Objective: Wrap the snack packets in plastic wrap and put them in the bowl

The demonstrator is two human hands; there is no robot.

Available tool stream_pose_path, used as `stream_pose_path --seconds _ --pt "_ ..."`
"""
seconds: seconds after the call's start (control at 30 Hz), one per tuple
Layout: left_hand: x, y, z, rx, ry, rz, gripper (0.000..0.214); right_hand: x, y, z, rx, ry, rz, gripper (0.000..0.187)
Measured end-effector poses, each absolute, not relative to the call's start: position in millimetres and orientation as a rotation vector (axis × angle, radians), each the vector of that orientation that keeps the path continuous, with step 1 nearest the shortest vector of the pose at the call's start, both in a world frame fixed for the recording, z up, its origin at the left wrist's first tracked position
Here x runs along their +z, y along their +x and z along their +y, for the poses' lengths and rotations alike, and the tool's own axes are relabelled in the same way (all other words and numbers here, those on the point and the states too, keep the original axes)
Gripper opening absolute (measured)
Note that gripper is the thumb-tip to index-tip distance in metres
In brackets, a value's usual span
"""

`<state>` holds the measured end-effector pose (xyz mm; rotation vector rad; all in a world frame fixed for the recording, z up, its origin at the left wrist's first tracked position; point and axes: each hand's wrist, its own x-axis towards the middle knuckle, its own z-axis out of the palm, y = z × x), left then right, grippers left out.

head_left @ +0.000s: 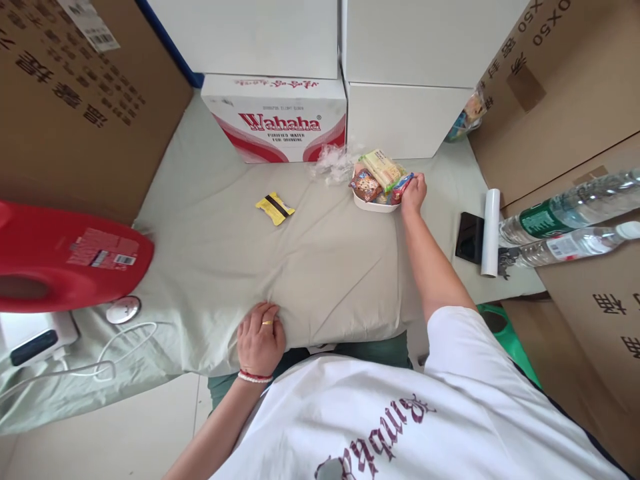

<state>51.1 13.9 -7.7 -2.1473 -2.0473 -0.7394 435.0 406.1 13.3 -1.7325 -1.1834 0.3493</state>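
Note:
My right hand (414, 192) reaches out to a white dish (374, 204) heaped with snack packets; its fingers are closed on a red and blue packet (403, 186) at the dish's right edge. A pale yellow packet (381, 167) and an orange-brown packet (366, 184) lie in the same dish. My left hand (261, 338) rests on the near edge of the pale green cloth (280, 267), fingers curled down onto the fabric, holding nothing. A lone yellow and black packet (275, 207) lies on the cloth, left of the dish.
A Wahaha carton (278, 120) and white boxes stand at the back, with crumpled clear plastic (333, 162) beside the dish. Brown cartons flank both sides. At right lie a white roll (491, 230), a black phone (469, 237) and two water bottles (570, 227). A red container (65, 260) sits left.

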Motion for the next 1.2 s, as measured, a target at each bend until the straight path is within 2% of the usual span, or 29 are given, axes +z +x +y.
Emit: stream_pose_path --seconds 0.27,0.53,0.7,0.9,1.0,1.2 --pt "-9 52 12 -0.737 -2.127 -1.921 0.026 4 438 406 0.042 -1.815 -1.382 0.053" --pt "-10 53 11 -0.780 -2.126 -1.919 0.026 9 441 409 0.011 -1.865 -1.510 0.047" --pt "-10 52 10 -0.767 -2.139 -1.909 0.029 19 427 402 0.085 -1.830 -1.393 0.071" --pt "-8 54 11 -0.752 -2.135 -1.920 0.029 60 372 384 -0.236 -1.799 -1.949 0.075" --pt "-8 54 11 -0.781 -2.149 -1.947 0.030 74 356 378 -0.201 -1.833 -2.198 0.072" --pt "-8 55 10 -0.781 -2.183 -1.982 0.030 74 365 363 -0.200 -1.798 -2.273 0.068"
